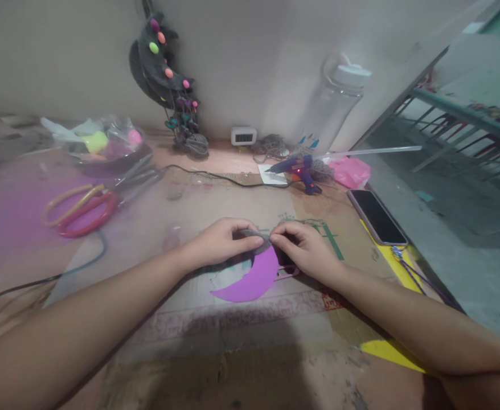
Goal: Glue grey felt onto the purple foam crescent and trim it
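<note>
A purple crescent-moon cutout [254, 279] lies over the cardboard, its upper end at my fingers. My left hand [228, 242] is closed, thumb and fingers pinching a dark grey, felt-like piece [258, 245] at the top of the crescent. Right beside it, my right hand [301, 245] is closed in a pinch at the edge of the grey piece. Whatever its fingertips hold is too small to make out. A thin grey cord [314, 221] shows just behind my right hand.
Scissors [90, 210] and a plastic bag of colourful balls [96, 142] are at left. A glue gun [299, 169] with a lit red light rests at the back, near a bottle [333, 108], white timer [244, 136] and hanging moon ornament [156, 62]. A phone [378, 216] lies right.
</note>
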`<state>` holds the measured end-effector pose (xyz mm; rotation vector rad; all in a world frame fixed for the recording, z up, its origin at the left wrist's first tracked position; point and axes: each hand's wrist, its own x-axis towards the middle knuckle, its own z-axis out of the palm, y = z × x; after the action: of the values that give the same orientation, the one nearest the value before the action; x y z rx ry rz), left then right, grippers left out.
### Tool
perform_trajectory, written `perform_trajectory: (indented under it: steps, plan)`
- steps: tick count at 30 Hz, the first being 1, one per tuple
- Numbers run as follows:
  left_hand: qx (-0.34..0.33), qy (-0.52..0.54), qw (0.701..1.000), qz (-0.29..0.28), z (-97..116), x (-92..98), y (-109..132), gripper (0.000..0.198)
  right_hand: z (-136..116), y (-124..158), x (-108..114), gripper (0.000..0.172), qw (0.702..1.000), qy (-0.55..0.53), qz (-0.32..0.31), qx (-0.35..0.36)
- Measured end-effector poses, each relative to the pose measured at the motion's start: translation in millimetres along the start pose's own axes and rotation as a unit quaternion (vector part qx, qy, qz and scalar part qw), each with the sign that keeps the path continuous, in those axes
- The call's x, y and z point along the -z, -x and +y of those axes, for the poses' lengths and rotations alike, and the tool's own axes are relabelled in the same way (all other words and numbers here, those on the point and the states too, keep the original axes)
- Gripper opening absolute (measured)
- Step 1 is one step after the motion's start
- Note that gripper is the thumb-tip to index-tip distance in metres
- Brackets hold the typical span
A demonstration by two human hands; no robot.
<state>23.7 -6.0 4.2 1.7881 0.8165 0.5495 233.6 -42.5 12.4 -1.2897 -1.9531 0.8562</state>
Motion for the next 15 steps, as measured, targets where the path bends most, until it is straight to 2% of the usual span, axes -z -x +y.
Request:
perform_trajectory:
  steps: [7, 9, 13, 15]
  plan:
    - [0.022, 0.009, 1.0, 0.019, 1, -2.7, 3, 0.028, 0, -2, 1, 0.023, 0.998, 0.006, -0.034, 0.055]
    - [0.04, 0.03, 0.998, 0.029, 3, -3.0, 3, 0.028, 3, -2, 3, 0.024, 0.999, -0.004, -0.004, 0.053]
    - [0.076, 0.067, 0.994, 0.051, 5, -3.0, 3, 0.029, 8, 1, 9, 0.022, 0.993, -0.045, 0.107, 0.001]
    - [0.085, 0.064, 0.992, 0.068, 5, -2.5, 3, 0.029, 7, 2, 11, 0.022, 0.994, -0.031, 0.1, -0.004]
